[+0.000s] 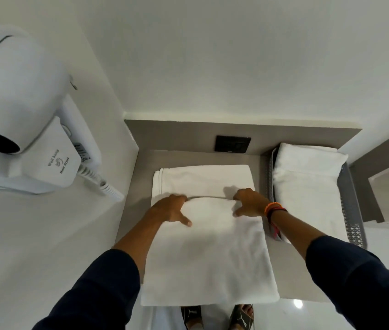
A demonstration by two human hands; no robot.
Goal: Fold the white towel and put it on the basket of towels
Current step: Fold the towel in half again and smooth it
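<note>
A white towel [209, 253] lies on a grey counter [286, 265], its near part folded up over the far part, with the folded edge running across the middle. My left hand [170, 208] pinches that edge at its left end, thumb spread on the cloth. My right hand [250, 202], with orange and red bands at the wrist, grips the same edge at its right end. To the right stands a grey perforated basket [352, 210] holding folded white towels [305, 184].
A white wall-hung hair dryer [19, 110] with a coiled cord juts out at the left. A black socket plate [232, 144] sits on the back wall of the niche. My sandalled feet [217, 316] show below the counter's front edge.
</note>
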